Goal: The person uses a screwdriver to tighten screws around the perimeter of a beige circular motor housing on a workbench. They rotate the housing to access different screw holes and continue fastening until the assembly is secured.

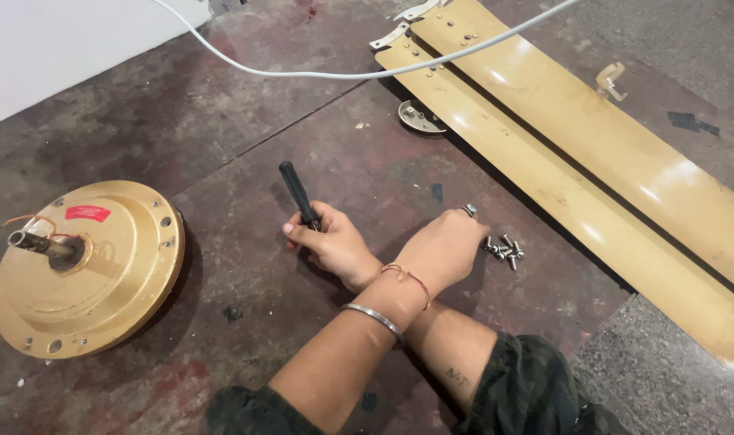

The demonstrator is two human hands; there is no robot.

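On the floor (pixel 246 153), a dark stained slab, the person's forearms cross at the wrists. The left hand (pixel 446 246), wearing a ring, reaches over to the right with fingers curled down onto a small heap of silver screws (pixel 504 251); whether it grips any cannot be told. The right hand (pixel 335 242) lies on the left of the crossing and is closed around a black-handled screwdriver (pixel 298 193), whose handle sticks up and away from the person. Near the floor's left edge sits a round gold fan motor housing (pixel 93 270) with a shaft (pixel 41 244) and a red sticker. Two gold fan blades (pixel 593 161) lie side by side along the right, just beyond the screws, and a white cable (pixel 335 74) crosses over their far ends.
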